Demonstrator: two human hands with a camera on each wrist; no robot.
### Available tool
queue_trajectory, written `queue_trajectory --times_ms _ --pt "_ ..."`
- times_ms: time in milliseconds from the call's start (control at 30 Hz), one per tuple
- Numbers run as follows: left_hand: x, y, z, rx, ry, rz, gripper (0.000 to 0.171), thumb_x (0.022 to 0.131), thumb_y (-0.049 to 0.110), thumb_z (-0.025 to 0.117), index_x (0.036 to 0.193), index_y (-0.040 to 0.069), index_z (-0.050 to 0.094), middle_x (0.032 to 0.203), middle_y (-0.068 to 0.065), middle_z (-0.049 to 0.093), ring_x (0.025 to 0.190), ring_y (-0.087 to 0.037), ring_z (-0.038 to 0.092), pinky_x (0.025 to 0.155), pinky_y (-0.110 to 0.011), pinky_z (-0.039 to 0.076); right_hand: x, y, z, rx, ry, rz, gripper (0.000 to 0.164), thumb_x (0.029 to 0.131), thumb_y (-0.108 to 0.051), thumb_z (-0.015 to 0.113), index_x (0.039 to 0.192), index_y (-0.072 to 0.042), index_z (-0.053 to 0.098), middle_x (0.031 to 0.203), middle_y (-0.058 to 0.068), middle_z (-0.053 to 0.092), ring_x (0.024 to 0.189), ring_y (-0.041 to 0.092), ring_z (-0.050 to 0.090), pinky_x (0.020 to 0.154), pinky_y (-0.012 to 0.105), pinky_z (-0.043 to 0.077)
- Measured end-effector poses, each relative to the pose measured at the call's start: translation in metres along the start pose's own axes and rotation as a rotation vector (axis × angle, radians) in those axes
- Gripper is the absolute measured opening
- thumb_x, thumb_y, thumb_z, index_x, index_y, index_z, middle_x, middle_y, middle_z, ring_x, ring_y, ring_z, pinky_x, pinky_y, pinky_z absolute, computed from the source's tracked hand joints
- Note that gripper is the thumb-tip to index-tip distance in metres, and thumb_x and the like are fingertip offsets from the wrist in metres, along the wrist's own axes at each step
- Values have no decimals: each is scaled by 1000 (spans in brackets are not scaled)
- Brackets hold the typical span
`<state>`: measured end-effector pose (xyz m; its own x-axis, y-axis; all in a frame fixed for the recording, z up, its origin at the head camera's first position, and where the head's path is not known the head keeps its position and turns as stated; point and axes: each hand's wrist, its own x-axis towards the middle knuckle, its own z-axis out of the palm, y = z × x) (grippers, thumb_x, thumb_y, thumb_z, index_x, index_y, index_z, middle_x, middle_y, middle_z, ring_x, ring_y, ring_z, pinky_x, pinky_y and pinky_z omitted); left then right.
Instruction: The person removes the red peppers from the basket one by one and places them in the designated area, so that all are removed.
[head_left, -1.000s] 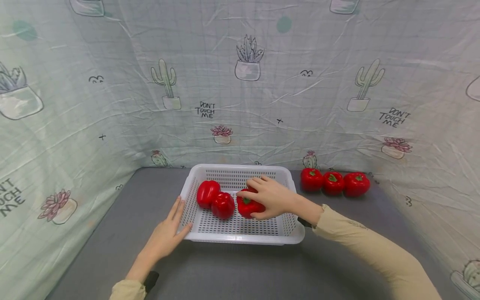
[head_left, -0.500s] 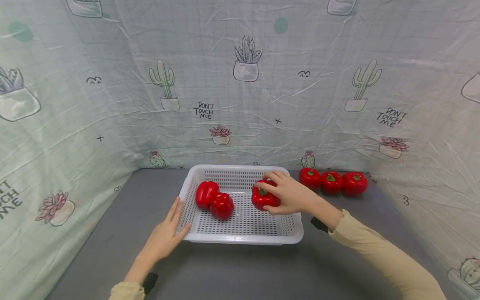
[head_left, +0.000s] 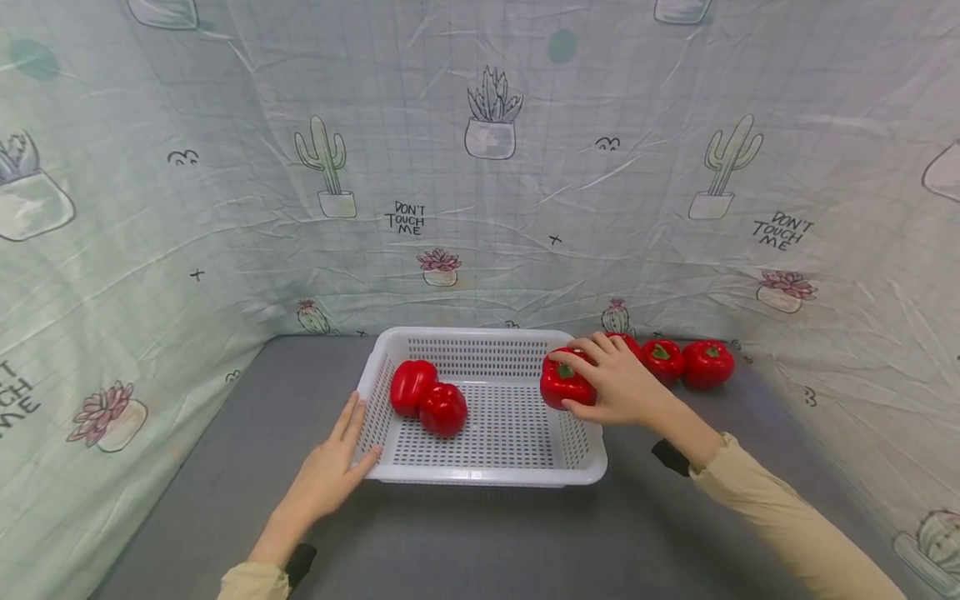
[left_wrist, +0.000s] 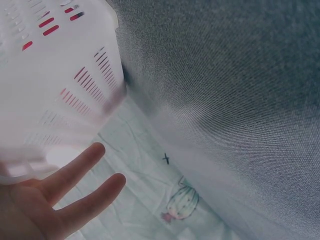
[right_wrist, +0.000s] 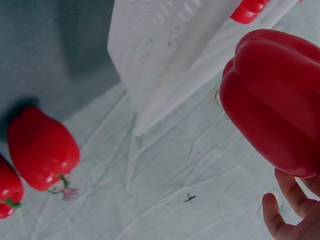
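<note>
My right hand (head_left: 618, 383) grips a red bell pepper (head_left: 564, 382), green stem up, raised over the right end of a white perforated plastic basket (head_left: 480, 477). In the right wrist view that bell pepper (right_wrist: 280, 100) looms large, with fingertips beneath its lower end. Two more red bell peppers, one at the back left (head_left: 412, 387) and one beside it (head_left: 443, 410), lie in the left half of the basket. Against the basket's left rim rests my left hand (head_left: 326, 475), fingers extended. The left wrist view shows two straight fingers (left_wrist: 95, 197) by the basket's outer wall.
Several red bell peppers stand in a row on the grey table (head_left: 480, 542), right of the basket: a middle one (head_left: 662, 360), a right one (head_left: 708, 364) and one partly hidden behind my right hand. A patterned cloth (head_left: 480, 208) hangs behind and at both sides.
My right hand has lifted the gripped bell pepper from the middle of the basket and carried it right to above the right rim. My left hand stays at the left rim.
</note>
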<state>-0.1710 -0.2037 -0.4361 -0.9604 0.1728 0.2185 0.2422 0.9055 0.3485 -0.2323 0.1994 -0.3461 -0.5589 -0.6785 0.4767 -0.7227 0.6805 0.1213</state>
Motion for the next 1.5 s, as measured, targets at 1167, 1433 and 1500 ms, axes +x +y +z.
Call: queue_trajectory --times_ms 1167,1433,1500 --pt "0 -2 1 -8 6 2 73 85 35 54 142 7 19 149 -13 14 99 -33 58 78 -47 49 -78 64 27 -87 -64 305 61 73 -30 66 127 -20 42 114 20 45 102 36 40 75 49 37" --pt "-1 -3 2 -15 12 6 73 85 34 53 142 7 19 149 -13 15 102 -34 56 79 -48 48 -85 73 38 -99 -112 308 60 74 -32 67 127 -20 40 117 22 43 104 40 39 75 52 39" --pt "-1 -3 2 -15 12 7 73 85 34 53 142 7 19 149 -13 14 103 -34 56 79 -48 48 -87 75 41 -109 -112 303 60 74 -32 67 126 -21 41 117 22 43 104 40 39 75 52 39"
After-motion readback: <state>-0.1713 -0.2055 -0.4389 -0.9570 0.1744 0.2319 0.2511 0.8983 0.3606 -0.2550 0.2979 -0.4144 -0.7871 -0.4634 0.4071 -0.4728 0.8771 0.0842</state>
